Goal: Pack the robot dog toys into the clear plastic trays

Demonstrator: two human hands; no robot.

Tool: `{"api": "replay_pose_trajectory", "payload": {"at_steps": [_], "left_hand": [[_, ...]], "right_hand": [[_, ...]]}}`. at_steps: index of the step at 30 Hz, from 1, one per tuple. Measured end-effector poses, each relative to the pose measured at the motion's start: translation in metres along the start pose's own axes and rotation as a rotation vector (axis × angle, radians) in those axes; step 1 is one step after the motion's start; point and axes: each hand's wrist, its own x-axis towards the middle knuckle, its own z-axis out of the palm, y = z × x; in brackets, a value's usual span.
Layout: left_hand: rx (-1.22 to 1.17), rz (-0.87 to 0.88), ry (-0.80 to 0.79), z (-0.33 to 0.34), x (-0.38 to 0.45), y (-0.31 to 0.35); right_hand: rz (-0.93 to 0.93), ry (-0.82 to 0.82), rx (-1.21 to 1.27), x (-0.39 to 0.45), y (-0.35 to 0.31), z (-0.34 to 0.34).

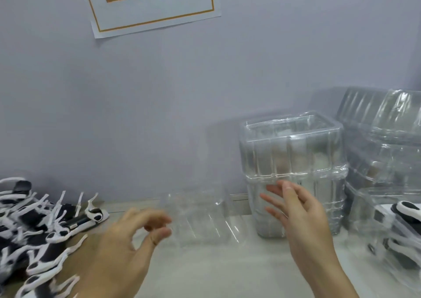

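Observation:
A clear plastic tray (200, 220) stands on the pale table between my hands, blurred and hard to outline. My left hand (127, 249) is at its left side with fingers curled toward the tray's edge; the blur hides whether it grips the tray. My right hand (298, 218) is raised to the tray's right with fingers spread and holds nothing. A heap of black-and-white robot dog toys (34, 229) lies at the left edge of the table.
A tall stack of nested clear trays (291, 161) stands just behind my right hand. More clear trays (382, 142) are piled at the far right, and a packed one there holds a robot dog (407, 211). A wall with a paper sign (150, 3) closes the back.

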Motion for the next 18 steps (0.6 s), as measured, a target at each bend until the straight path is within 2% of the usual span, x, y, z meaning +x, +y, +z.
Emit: {"api": "replay_pose_trajectory", "payload": {"at_steps": [6,9,11,13,15,16,18], "left_hand": [[0.083,-0.246,-0.541,0.008,-0.01,-0.02],[0.065,-0.318,-0.684,0.015,-0.015,-0.027],[-0.013,-0.327,-0.611,0.018,-0.016,-0.033],[-0.087,-0.348,-0.339,0.022,-0.015,-0.042],[-0.063,-0.378,-0.099,0.028,-0.015,-0.052],[-0.048,-0.426,-0.063,0.032,-0.016,-0.055],[-0.112,-0.572,-0.102,0.039,-0.021,-0.063]], "right_hand": [[-0.025,-0.057,-0.056,0.001,-0.005,-0.002],[-0.059,-0.092,-0.155,-0.002,-0.005,-0.003],[-0.079,-0.105,-0.206,-0.004,-0.005,-0.003],[-0.11,-0.078,-0.245,-0.004,-0.005,-0.003],[-0.15,-0.017,-0.285,-0.004,-0.006,-0.002],[-0.165,0.013,-0.297,-0.004,-0.007,-0.001],[-0.176,0.047,-0.332,-0.005,-0.008,0.002]]}}
